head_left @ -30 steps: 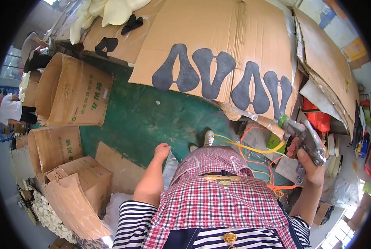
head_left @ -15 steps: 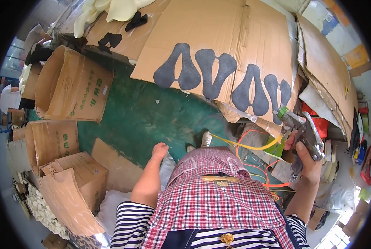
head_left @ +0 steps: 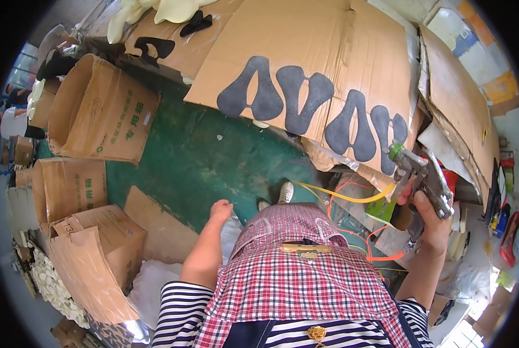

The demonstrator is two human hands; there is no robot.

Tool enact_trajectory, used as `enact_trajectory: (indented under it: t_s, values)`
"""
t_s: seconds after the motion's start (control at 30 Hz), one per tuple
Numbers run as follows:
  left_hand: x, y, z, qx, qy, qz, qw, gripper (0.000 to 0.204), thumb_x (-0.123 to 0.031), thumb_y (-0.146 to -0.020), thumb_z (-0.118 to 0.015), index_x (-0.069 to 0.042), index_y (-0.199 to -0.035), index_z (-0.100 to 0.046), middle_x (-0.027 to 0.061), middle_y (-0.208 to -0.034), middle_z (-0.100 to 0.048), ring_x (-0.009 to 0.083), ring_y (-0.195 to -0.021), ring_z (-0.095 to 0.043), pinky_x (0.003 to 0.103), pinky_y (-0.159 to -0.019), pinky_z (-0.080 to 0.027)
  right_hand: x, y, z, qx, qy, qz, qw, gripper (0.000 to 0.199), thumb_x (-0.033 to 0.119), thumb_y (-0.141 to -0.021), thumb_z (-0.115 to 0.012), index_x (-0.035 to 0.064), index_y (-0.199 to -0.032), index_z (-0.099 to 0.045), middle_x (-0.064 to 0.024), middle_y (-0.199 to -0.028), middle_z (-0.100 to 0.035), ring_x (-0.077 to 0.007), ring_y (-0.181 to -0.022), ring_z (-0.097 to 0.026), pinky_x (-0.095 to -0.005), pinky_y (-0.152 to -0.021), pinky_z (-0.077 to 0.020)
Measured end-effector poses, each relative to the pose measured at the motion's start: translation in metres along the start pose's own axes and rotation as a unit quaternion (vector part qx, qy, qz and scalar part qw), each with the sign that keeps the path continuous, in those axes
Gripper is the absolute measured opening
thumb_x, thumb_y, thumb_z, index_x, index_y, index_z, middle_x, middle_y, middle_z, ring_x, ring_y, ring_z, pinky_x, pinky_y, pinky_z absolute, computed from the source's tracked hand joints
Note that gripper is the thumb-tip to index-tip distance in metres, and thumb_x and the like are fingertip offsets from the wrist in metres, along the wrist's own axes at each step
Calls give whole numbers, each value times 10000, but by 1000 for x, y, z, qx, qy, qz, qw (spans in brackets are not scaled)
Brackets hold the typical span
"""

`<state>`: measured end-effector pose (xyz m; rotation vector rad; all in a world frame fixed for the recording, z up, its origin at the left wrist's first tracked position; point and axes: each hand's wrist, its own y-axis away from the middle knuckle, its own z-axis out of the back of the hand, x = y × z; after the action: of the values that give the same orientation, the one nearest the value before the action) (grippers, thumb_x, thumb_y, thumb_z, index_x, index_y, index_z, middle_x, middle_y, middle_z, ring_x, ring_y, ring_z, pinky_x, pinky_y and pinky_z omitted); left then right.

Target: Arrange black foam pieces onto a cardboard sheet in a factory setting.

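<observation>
My right hand (head_left: 431, 216) is wrapped round the grip of a metal spray gun (head_left: 426, 180), which has a green ring near its nozzle. A yellow hose (head_left: 361, 200) and an orange hose (head_left: 381, 257) run to the gun. Its nozzle end lies over the rightmost of several dark grey, butterfly-like cut pieces (head_left: 251, 93) laid flat in a row on a cardboard sheet (head_left: 277, 35). The right piece is partly hidden behind the gun. At my left side, my left hand (head_left: 220, 211) hangs over the floor with fingers curled in and nothing visible in them.
Large cardboard boxes (head_left: 117, 119) stand on the green floor (head_left: 184, 145) at the left. Cream foam pieces (head_left: 178, 10) and a black piece (head_left: 196, 23) lie on the far left of the table. Another cardboard panel (head_left: 454, 98) leans at the right. Tangled hoses lie below the table edge.
The view has shifted slightly. Both hands keep nearly the same pose, and the spray gun stays at the rightmost grey piece.
</observation>
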<state>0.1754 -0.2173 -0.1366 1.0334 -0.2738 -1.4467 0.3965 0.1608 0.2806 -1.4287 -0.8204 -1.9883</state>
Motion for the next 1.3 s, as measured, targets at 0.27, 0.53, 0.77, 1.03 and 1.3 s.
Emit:
enact_trajectory:
  t_s: [0.27,0.53,0.77,1.03,1.3]
  values:
    - [-12,3,-1,-2,-8,15,1000,392,-235,-818,-673,-19,-1143,-641,134,-1146,-653,241,-1082,-602,342,-935,-458,-1,-2,-18,66,-47,15,997,579,175,-808,-692,-41,-1301,-480,-87,-890,-616,-147,-765,-588,-282,-715,-479]
    - [-1,2,-4,-11,6,10,1000,373,-245,-812,-675,-28,-1115,-658,133,-1120,-661,246,-1068,-608,339,-922,-462,-2,17,-8,146,-44,13,988,612,139,-777,-708,-42,-1311,-470,-98,-883,-624,-157,-774,-599,-279,-707,-478]
    - [7,13,-4,15,-36,24,999,415,-326,-807,-665,-64,-1129,-654,147,-1147,-648,280,-1099,-597,368,-945,-459,-4,31,1,140,-32,0,990,618,139,-758,-707,-43,-1299,-470,-98,-893,-627,-154,-765,-596,-273,-691,-473]
    - [5,12,-4,-1,-9,8,1000,424,-320,-805,-668,-53,-1134,-649,151,-1148,-647,276,-1099,-598,364,-946,-460,-7,49,16,36,-13,-30,999,633,184,-770,-713,-49,-1303,-465,-83,-875,-617,-145,-768,-599,-278,-713,-495]
    - [-1,11,-9,4,-14,-4,1000,421,-313,-803,-662,-55,-1134,-648,156,-1151,-645,285,-1101,-596,365,-951,-457,-8,49,9,43,-34,-12,998,630,161,-769,-709,-43,-1311,-461,-86,-878,-620,-151,-741,-592,-282,-696,-488]
